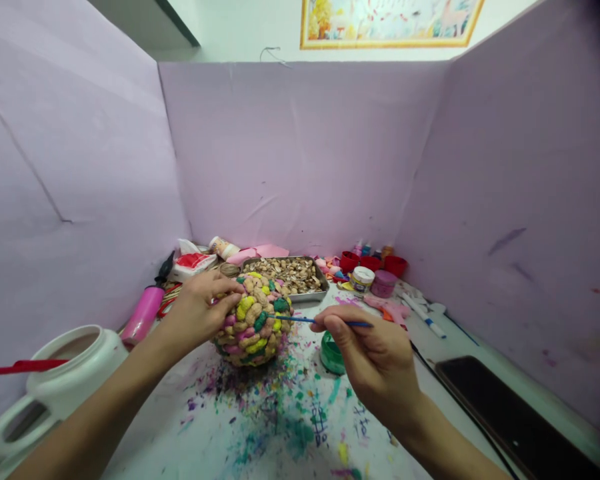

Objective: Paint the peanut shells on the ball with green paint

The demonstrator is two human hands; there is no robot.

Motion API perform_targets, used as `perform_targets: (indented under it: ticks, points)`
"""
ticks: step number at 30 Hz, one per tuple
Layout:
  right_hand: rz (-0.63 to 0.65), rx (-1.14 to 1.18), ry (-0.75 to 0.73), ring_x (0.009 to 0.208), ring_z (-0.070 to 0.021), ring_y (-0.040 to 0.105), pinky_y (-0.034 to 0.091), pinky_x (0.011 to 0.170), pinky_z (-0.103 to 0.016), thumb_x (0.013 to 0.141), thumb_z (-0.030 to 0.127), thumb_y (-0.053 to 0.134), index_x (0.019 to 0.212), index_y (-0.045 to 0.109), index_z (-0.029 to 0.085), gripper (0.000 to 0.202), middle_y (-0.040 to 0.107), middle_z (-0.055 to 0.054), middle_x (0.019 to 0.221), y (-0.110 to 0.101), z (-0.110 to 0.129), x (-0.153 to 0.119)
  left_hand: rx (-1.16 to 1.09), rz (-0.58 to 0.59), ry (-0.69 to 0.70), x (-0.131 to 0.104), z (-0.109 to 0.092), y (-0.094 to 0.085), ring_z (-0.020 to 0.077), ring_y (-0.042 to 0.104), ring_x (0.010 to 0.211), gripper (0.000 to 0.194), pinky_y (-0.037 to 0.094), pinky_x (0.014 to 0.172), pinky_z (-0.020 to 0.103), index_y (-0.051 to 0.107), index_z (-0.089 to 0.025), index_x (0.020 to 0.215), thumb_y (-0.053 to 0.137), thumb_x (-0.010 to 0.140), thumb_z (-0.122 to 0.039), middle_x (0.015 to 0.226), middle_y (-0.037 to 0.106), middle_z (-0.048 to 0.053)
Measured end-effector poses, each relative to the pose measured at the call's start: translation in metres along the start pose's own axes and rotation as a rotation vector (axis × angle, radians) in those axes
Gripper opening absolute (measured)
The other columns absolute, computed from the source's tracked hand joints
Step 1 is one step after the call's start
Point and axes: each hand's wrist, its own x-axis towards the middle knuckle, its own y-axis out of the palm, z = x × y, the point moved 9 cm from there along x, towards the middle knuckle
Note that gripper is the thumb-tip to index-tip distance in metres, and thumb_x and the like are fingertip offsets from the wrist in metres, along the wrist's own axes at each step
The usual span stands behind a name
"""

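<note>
Head view: the round ball covered in multicoloured peanut shells (254, 323) is steadied on the paint-spattered white table (180, 427) by 1 left hand (207, 303); the slim blue paintbrush (300, 319) is pinched between right-hand (375, 360) fingertips, beside the green paint jar (333, 353).

Clock centred on the peanut-covered ball (254, 333). Your open lane's at 6 o'clock: bare, paint-stained tabletop (270, 433) between both forearms. Left forearm blocks 8; right hand (375, 353) and forearm block 4. At 3, brush (330, 321) bridges the gap, green paint pot (333, 353) just below it. Metal tray (325, 288) blocks 1, red cups (370, 264) 2. Pink pump (144, 313) and white jug (87, 373) crowd 9 to 8. Lilac panels wall you in left, right and at 12.
</note>
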Motion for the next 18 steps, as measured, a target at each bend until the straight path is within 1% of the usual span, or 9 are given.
perform_targets:
  ticks: [6, 10, 18]
  points:
    - [-0.025, -0.002, -0.006, 0.061, -0.0123, 0.067, 0.053, 0.057, -0.022, 0.086, 0.013, 0.054, 0.079, 0.066, 0.017, 0.015, 0.071, -0.002, 0.068, -0.0022, -0.0007, -0.0001, 0.021, 0.007, 0.0, 0.0006, -0.0005, -0.0005, 0.0183, 0.061, 0.071, 0.021, 0.048, 0.068, 0.031, 0.073, -0.02, 0.077, 0.053, 0.077, -0.027, 0.075, 0.068, 0.004]
    - [-0.039, -0.009, -0.009, 0.062, -0.0132, 0.067, 0.054, 0.057, -0.024, 0.085, 0.012, 0.053, 0.079, 0.066, 0.018, 0.016, 0.071, -0.002, 0.069, -0.0035, -0.0031, 0.0006, 0.03, 0.009, -0.003, 0.0008, -0.0013, -0.0014, 0.019, 0.061, 0.072, 0.021, 0.048, 0.067, 0.031, 0.073, -0.02, 0.077, 0.054, 0.077, -0.028, 0.076, 0.068, 0.005]
    - [-0.006, 0.045, -0.009, 0.061, -0.0133, 0.067, 0.053, 0.056, -0.023, 0.086, 0.013, 0.052, 0.079, 0.066, 0.016, 0.015, 0.07, -0.004, 0.068, 0.0014, 0.0021, -0.0015, 0.039, 0.025, -0.017, 0.001, -0.0003, -0.0002, 0.0189, 0.061, 0.072, 0.02, 0.048, 0.068, 0.031, 0.072, -0.02, 0.078, 0.054, 0.077, -0.027, 0.075, 0.068, 0.004]
